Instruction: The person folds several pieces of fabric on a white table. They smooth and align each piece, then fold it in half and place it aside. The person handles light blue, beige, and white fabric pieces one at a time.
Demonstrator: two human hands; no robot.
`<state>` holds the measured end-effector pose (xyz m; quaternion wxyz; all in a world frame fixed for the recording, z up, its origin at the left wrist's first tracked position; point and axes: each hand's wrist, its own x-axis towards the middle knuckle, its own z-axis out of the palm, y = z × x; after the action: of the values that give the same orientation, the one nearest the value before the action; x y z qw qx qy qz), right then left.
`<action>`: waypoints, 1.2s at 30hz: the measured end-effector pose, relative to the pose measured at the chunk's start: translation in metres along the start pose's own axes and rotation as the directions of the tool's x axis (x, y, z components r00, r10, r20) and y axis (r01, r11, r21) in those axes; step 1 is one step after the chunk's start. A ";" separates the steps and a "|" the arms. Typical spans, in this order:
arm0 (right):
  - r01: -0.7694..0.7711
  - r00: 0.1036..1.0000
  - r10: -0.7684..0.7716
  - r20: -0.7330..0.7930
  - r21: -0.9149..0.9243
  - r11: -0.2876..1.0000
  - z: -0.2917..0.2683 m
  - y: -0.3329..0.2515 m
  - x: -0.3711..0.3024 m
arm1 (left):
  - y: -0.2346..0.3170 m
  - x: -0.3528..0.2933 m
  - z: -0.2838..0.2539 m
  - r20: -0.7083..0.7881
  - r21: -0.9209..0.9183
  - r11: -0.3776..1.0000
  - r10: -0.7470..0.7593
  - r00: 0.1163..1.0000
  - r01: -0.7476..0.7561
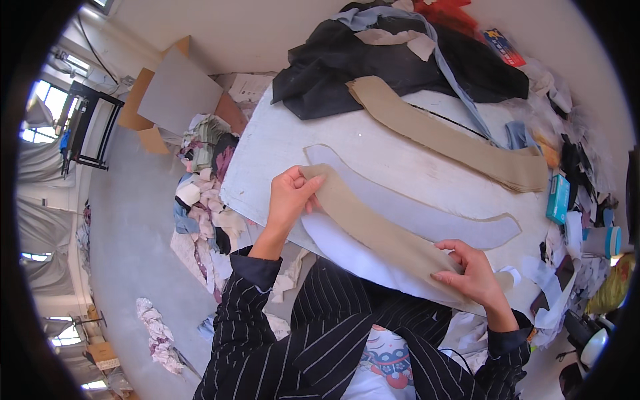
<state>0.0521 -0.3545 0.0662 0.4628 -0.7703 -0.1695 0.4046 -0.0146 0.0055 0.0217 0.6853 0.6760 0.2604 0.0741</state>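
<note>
A long, curved strip of khaki fabric (377, 230) stretches between my two hands, above the table's near edge. My left hand (291, 197) pinches its upper left end between thumb and fingers. Near the other end, my right hand (470, 270) grips the strip with the thumb on top. Under it lies a curved white piece (333, 241), partly covered. Just beyond, a similar strip (407, 193) rests flat, its pale lavender-white face up with a thin khaki border. Farther back sits a stack of khaki fabric strips (453, 137), curved the same way.
Black cloth (373, 67) is heaped at the table's (267, 157) far side, with a blue-grey fabric band (460, 87) across it. A teal box (558, 199) and scraps crowd the right edge. Fabric offcuts (200, 220) are piled on the floor at left, near a cardboard box (177, 93).
</note>
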 end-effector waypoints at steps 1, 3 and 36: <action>0.010 1.000 -0.011 -0.023 -0.046 0.999 0.002 0.001 0.006 | -0.001 0.007 -0.003 -0.023 0.021 1.000 -0.005 1.000 0.005; 0.062 0.997 -0.066 -0.050 -0.078 0.995 0.006 0.010 0.016 | 0.001 0.018 -0.006 -0.059 0.071 0.997 0.002 0.998 0.003; 0.051 0.991 -0.065 -0.120 -0.112 0.992 -0.010 0.001 0.055 | 0.004 0.010 0.009 0.520 0.800 0.140 0.324 0.791 -0.583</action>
<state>0.0936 -0.3256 0.0419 0.4415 -0.8125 -0.1847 0.3330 -0.0008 0.0028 0.0227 0.1256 0.9904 -0.0444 0.0367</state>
